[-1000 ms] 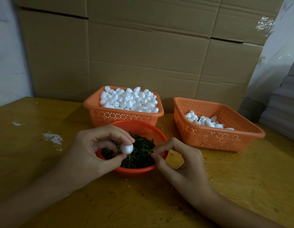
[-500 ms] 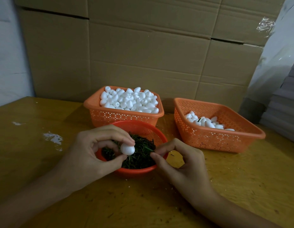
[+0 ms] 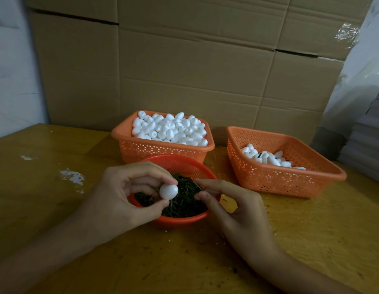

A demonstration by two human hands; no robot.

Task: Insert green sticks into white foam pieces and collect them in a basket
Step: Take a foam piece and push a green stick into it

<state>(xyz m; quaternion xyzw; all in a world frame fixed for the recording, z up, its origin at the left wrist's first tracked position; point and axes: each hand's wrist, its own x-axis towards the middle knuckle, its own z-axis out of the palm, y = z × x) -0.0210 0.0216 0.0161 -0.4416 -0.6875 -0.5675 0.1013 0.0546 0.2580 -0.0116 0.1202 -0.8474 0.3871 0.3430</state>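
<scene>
Flattened cardboard boxes (image 3: 184, 71) stand as a wall well behind the red bowl (image 3: 180, 164), which sits on my yellow wooden bench (image 3: 46, 166). Behind and to the right of the bowl, an orange collecting basket (image 3: 290, 181) holds a small cluster of white foam pieces (image 3: 269, 159), at least one showing a green stem. Directly behind the bowl, touching or just short of its far rim, a second orange basket (image 3: 163, 151) is heaped with plain foam stock (image 3: 169, 130). My left hand (image 3: 120, 198) reaches over the bowl's left edge, thumb and fingers clamped around a single foam egg (image 3: 168, 191), which is held just above the bowl's middle. My right hand (image 3: 237, 209) comes in over the bowl's right edge, forefinger and thumb drawn close together; I cannot tell whether a stick is caught between them. Green sticks (image 3: 184, 200) lie piled inside the bowl, beneath both hands.
</scene>
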